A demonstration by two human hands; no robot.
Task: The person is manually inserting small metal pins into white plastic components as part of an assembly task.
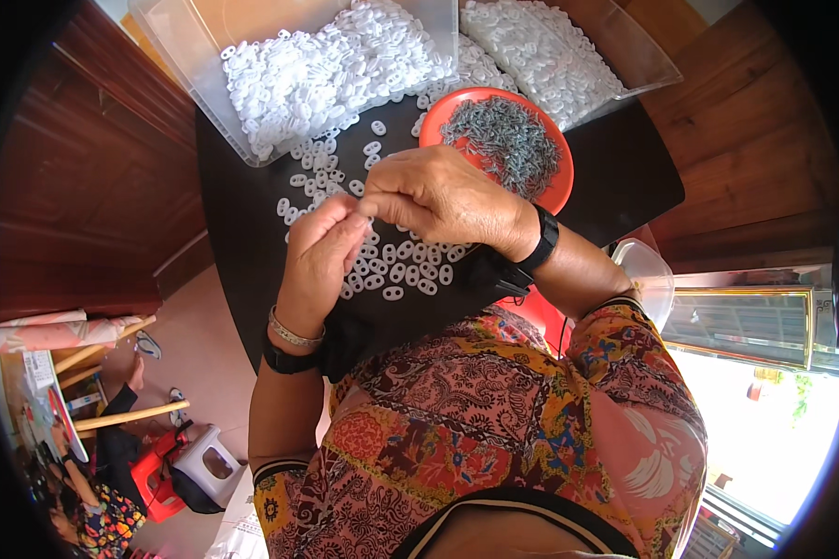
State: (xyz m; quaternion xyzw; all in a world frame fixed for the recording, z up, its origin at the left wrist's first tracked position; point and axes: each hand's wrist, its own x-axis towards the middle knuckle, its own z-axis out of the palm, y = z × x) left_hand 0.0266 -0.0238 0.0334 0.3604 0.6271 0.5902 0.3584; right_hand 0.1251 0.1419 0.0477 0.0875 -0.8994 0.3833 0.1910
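Over the dark table (625,168), my left hand (319,250) and my right hand (452,194) meet fingertip to fingertip. Both are closed in a pinch, and whatever lies between the fingers is too small and covered to make out. Beneath and around them are scattered many small white oval plastic pieces (398,273), each with two holes. Just beyond my right hand sits a round orange-red dish (566,174), heaped with thin grey screw-like metal pieces (505,140). My right wrist partly covers the dish's near side.
At the far left of the table a clear plastic bin (188,88) holds a heap of the white pieces. Another clear container (657,70) with a bag of them stands behind the dish. Stools (213,466) and another person (103,494) are at lower left.
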